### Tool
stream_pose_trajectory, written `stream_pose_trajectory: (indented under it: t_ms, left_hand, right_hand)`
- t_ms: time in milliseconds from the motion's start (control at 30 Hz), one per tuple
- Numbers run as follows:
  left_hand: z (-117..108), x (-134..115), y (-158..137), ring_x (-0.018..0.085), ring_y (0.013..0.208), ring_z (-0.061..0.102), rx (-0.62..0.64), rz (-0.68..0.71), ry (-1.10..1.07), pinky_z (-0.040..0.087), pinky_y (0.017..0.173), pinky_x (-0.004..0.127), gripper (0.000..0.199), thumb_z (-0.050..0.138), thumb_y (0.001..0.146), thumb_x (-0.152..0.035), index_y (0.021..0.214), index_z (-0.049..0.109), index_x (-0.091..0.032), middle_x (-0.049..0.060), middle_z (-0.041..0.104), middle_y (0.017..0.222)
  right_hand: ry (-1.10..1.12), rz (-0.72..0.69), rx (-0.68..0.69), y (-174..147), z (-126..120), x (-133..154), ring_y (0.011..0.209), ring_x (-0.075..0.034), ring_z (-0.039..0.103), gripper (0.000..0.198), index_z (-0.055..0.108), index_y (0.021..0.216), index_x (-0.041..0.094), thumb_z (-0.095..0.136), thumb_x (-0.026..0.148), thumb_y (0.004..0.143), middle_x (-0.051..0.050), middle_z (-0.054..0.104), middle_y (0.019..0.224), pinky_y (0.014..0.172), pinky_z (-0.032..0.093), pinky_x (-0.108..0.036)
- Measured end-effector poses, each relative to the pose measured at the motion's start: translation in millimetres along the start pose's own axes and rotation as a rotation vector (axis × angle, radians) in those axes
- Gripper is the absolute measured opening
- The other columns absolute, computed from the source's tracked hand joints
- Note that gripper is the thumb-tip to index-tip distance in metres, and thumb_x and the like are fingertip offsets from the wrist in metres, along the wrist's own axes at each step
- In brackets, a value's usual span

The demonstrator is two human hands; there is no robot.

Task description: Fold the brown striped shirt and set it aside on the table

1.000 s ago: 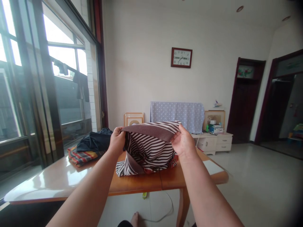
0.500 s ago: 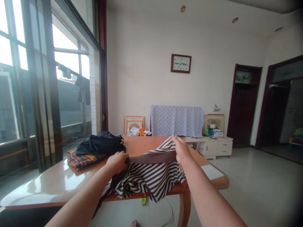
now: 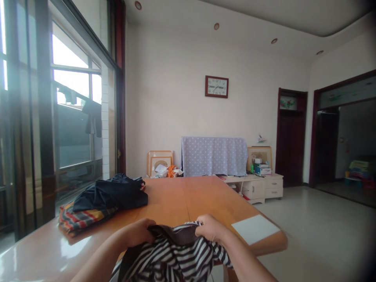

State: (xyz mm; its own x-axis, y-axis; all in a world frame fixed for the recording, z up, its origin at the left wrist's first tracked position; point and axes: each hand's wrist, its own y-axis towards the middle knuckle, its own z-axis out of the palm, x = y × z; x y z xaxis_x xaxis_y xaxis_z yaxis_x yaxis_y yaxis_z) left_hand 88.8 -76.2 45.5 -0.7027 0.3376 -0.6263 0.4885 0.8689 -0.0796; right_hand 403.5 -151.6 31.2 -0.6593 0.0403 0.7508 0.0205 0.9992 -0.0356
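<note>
A black-and-white striped garment (image 3: 189, 256) with a dark ribbed band (image 3: 184, 237) hangs bunched at the near edge of the table. Whether it is a top or something else, I cannot tell. My left hand (image 3: 140, 232) is closed on the band's left end, fingertips partly hidden in the cloth. At the other end, my right hand (image 3: 210, 228) pinches the band, which sags slightly between the two hands. Below them the cloth falls in loose folds and runs out of the bottom of the view.
On the wooden table (image 3: 173, 199), a dark navy garment (image 3: 113, 196) lies on a plaid cloth (image 3: 79, 219) at the left. A white sheet (image 3: 255, 229) lies near the right corner. A low white cabinet (image 3: 258, 188) stands beyond, with a dotted cloth (image 3: 214, 156) above it.
Both hands have come lower and closer together with the striped garment, so the band, stretched straight before, now sags. My view has tilted up and shifted a little right.
</note>
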Motion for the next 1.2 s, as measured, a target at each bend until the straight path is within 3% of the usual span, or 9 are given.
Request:
stream_pose_trajectory:
  t_ms: [67,133,233,367,467,633,800,933,1200]
  left_hand:
    - [-7.6,-10.1,4.2,0.023,0.074,0.068,0.074,0.004,-0.221,0.050,0.064,0.029,0.027,0.066,0.056,-0.023,0.083,0.070,-0.021,-0.002,0.071,0.073]
    - [-18.7,-24.4,13.2,0.023,0.071,0.067,-0.061,0.001,-0.334,0.051,0.064,0.030,0.021,0.067,0.057,-0.024,0.077,0.068,-0.018,0.000,0.068,0.068]
    - [-44.9,-54.0,34.6,0.025,0.074,0.067,-0.477,0.006,-0.319,0.051,0.065,0.032,0.020,0.066,0.062,-0.024,0.080,0.068,-0.016,0.004,0.068,0.071]
    - [-84.2,-100.5,54.9,0.025,0.096,0.064,-0.958,0.128,-0.235,0.050,0.081,0.033,0.039,0.058,0.074,-0.024,0.112,0.065,-0.021,0.007,0.068,0.102]
    - [-93.0,-123.7,47.9,0.024,0.102,0.063,-1.221,0.271,-0.035,0.049,0.087,0.033,0.047,0.056,0.077,-0.021,0.123,0.063,-0.026,0.008,0.062,0.120]
    - [-58.7,-103.1,10.0,0.024,0.105,0.065,-0.872,0.190,0.282,0.047,0.081,0.030,0.055,0.053,0.072,-0.014,0.123,0.061,-0.033,0.003,0.062,0.129]
    - [-3.6,-44.5,-17.6,0.023,0.089,0.066,-0.386,0.103,0.395,0.042,0.073,0.028,0.027,0.053,0.076,-0.021,0.095,0.070,-0.030,0.001,0.073,0.092]
    - [30.3,-24.7,-25.3,0.021,0.080,0.063,-0.281,0.114,0.345,0.041,0.069,0.028,0.016,0.051,0.079,-0.023,0.079,0.067,-0.023,0.002,0.071,0.082]
    - [67.5,-19.9,-29.0,0.028,0.104,0.062,-0.170,0.146,0.251,0.046,0.088,0.033,0.040,0.071,0.068,-0.035,0.106,0.070,-0.026,0.006,0.067,0.112]
  right_hand:
    - [0.238,-0.006,0.101,5.6,-7.4,4.6,0.049,-0.011,0.050,0.014,0.066,0.076,0.019,0.066,0.022,0.063,0.005,0.058,0.056,0.048,0.035,-0.020]
    - [0.454,-0.020,0.067,15.5,-15.8,12.1,0.046,-0.010,0.050,0.018,0.065,0.082,0.018,0.065,0.024,0.066,0.004,0.061,0.059,0.043,0.033,-0.019]
    - [0.726,-0.100,-0.252,35.0,-36.0,37.9,0.055,-0.013,0.060,0.024,0.063,0.093,0.019,0.064,0.028,0.071,0.000,0.068,0.072,0.045,0.040,-0.020]
    - [0.840,-0.478,-0.796,49.1,-70.3,89.3,0.094,-0.014,0.065,0.034,0.062,0.111,0.022,0.065,0.038,0.081,-0.001,0.072,0.105,0.083,0.051,-0.025]
    - [0.773,-0.658,-0.957,43.0,-81.2,107.0,0.102,-0.016,0.063,0.039,0.062,0.115,0.022,0.068,0.041,0.082,-0.002,0.071,0.111,0.094,0.048,-0.028]
    - [0.734,-0.325,-0.680,18.9,-61.0,52.7,0.073,-0.018,0.064,0.040,0.061,0.104,0.022,0.073,0.048,0.076,-0.002,0.069,0.089,0.058,0.051,-0.026]
    - [0.490,-0.044,-0.538,0.3,-31.3,-40.8,0.088,-0.024,0.068,0.030,0.063,0.098,0.021,0.059,0.046,0.082,-0.007,0.072,0.094,0.070,0.053,-0.030]
    - [0.361,0.022,-0.624,-3.3,-18.7,-83.7,0.110,-0.025,0.067,0.039,0.062,0.114,0.018,0.053,0.036,0.081,-0.012,0.071,0.119,0.092,0.051,-0.031]
    - [0.013,0.099,-0.631,-15.1,-26.1,-98.4,0.113,-0.025,0.066,0.044,0.061,0.124,0.022,0.051,0.039,0.084,-0.011,0.069,0.124,0.090,0.049,-0.034]
